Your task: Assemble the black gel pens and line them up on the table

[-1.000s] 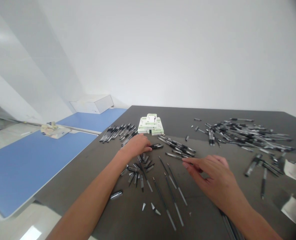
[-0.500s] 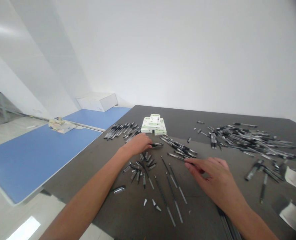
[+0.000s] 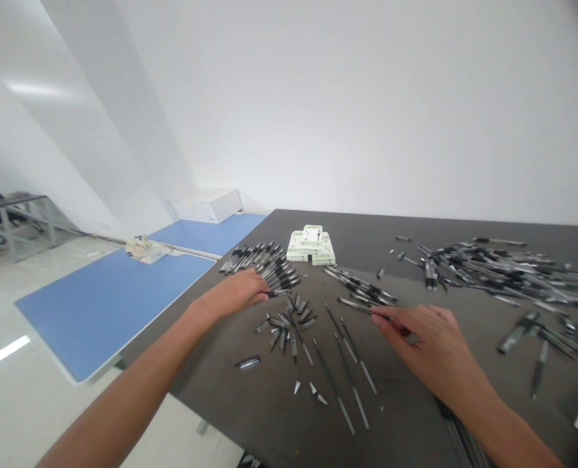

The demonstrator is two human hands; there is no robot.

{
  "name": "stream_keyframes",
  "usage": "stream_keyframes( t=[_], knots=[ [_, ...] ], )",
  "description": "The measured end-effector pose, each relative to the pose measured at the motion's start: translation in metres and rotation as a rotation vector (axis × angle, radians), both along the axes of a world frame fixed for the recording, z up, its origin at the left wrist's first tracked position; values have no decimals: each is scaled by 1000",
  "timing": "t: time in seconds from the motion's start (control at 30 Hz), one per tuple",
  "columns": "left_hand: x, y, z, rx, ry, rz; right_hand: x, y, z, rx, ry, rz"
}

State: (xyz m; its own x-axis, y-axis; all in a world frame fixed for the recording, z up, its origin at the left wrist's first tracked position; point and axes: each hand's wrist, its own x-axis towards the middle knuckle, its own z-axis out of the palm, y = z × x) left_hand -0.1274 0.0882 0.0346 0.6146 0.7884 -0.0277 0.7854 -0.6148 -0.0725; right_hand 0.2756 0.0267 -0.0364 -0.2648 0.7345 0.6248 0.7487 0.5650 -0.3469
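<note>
My left hand (image 3: 233, 292) lies on the dark tabletop (image 3: 367, 224), its fingertips gripping a short black pen (image 3: 277, 293). Just beyond it spreads a row of black pens (image 3: 262, 260). My right hand (image 3: 425, 341) is near the middle right, its fingers over the end of a black pen (image 3: 354, 305); whether they hold it is unclear. Between my hands lie scattered pen parts (image 3: 289, 325) and several long thin refills (image 3: 347, 370). Stacked green-and-white boxes (image 3: 311, 246) stand at the far side.
A large heap of black pens (image 3: 503, 276) covers the table's right side. Beyond the table's left edge stand blue-topped tables (image 3: 108, 312), with a paper bundle (image 3: 145, 249) and a white box (image 3: 205, 207) further back. A white wall rises behind.
My left hand has slid left across the table, carrying the short black pen with it. The view has turned, shifting the table rightward in the picture. My right hand stays by its pen.
</note>
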Motion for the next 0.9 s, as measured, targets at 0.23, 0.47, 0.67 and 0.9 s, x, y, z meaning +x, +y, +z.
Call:
stream_keyframes(
  t=[0.23, 0.47, 0.67, 0.9],
  knots=[
    [11, 3, -16, 0, 17, 60, 5, 5, 0, 35, -1, -7],
    [8, 5, -25, 26, -26, 155, 5, 3, 4, 45, -2, -9],
    [11, 0, -33, 37, -58, 193, 2, 2, 1, 29, -18, -3],
    [16, 3, -32, 49, -62, 165, 3, 2, -1, 30, -11, 5]
  ],
)
